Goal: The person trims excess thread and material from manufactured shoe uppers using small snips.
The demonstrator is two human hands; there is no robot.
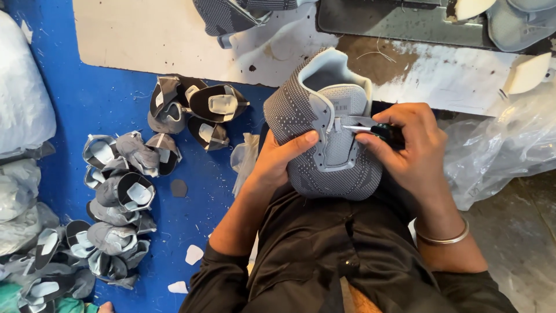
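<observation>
On blue floor (116, 104) at my left, heap of grey shoe uppers (119, 191), largest spread in view. Above my lap, grey knit shoe upper (315, 124), collar pointing away from me. My left hand (278, 156) cups its side, forearm angled up from lap, thumb pressed across knit: grip closed on upper. My right hand (414, 148), wrist bent inward, pinches small black-handled tool (376, 130), metal tip at lace panel.

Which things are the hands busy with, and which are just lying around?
In use:
grey knit shoe upper, held by left hand
small tool, pinched in right hand

Lying about:
pile of grey shoe uppers on blue floor
clear plastic bag
white bag
</observation>
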